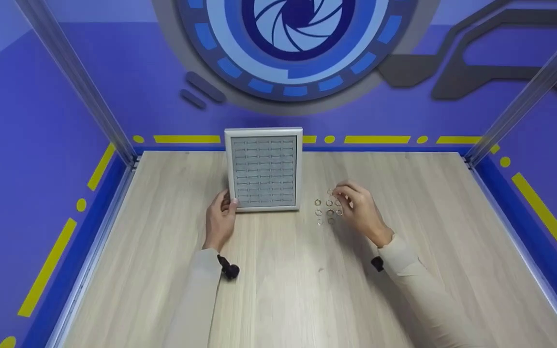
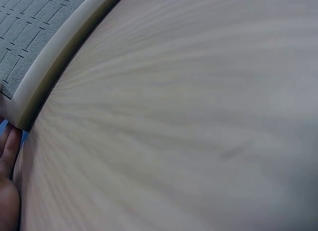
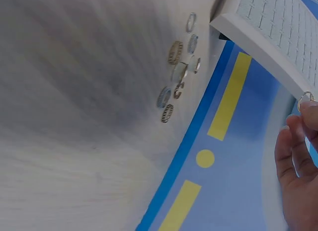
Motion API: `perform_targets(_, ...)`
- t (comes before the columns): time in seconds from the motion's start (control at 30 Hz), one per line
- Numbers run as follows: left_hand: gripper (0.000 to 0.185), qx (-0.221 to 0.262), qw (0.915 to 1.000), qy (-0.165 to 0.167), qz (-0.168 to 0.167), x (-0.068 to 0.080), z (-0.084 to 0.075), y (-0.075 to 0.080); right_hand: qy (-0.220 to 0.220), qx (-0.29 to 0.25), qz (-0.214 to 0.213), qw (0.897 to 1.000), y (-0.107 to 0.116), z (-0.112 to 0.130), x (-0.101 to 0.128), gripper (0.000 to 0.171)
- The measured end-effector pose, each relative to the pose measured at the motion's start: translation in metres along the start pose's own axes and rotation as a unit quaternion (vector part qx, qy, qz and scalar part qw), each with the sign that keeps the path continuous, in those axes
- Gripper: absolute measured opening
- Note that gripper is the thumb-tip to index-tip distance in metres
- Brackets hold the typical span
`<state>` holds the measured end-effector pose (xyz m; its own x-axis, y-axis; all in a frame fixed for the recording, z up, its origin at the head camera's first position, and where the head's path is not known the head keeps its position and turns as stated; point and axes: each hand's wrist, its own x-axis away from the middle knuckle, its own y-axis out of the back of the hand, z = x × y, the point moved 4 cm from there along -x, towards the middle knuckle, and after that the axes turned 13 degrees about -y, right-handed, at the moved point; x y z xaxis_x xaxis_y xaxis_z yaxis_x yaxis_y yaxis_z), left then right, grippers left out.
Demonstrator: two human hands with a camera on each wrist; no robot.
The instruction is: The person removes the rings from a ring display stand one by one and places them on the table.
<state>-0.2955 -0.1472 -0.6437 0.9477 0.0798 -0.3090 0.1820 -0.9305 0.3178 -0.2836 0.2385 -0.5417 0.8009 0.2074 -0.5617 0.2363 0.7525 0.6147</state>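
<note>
Gripping the lower left corner of the white-framed rectangular tray with grey slotted foam, the left hand sits left of centre in the head view, thumb on the frame; the tray lies flat on the pale wood-grain table; just right of it lies a cluster of small metal rings; over them, right of centre, the right hand pinches one thin silver ring between fingertips.
</note>
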Motion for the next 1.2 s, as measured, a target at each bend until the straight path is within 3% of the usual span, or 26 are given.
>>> perform_targets(0.27, 0.05, -0.001, 1.0, -0.004, -0.003, 0.0, 0.0, 0.003, -0.024, 0.0, 0.02, 1.0, 0.001, -0.012, 0.01, 0.017)
perform_targets(0.43, 0.05, 0.002, 1.0, -0.001, -0.006, -0.001, 0.002, 0.004, -0.047, 0.015, 0.058, 0.997, -0.002, -0.022, 0.018, 0.016)
perform_targets(0.97, 0.052, 0.001, 0.9999, 0.005, -0.009, 0.0, 0.002, 0.005, -0.098, 0.079, 0.204, 0.971, -0.01, -0.039, 0.034, 0.009)
perform_targets(1.2, 0.053, -0.004, 1.0, 0.007, 0.002, 0.0, 0.001, 0.002, -0.103, 0.095, 0.215, 0.966, -0.011, -0.045, 0.038, 0.009)
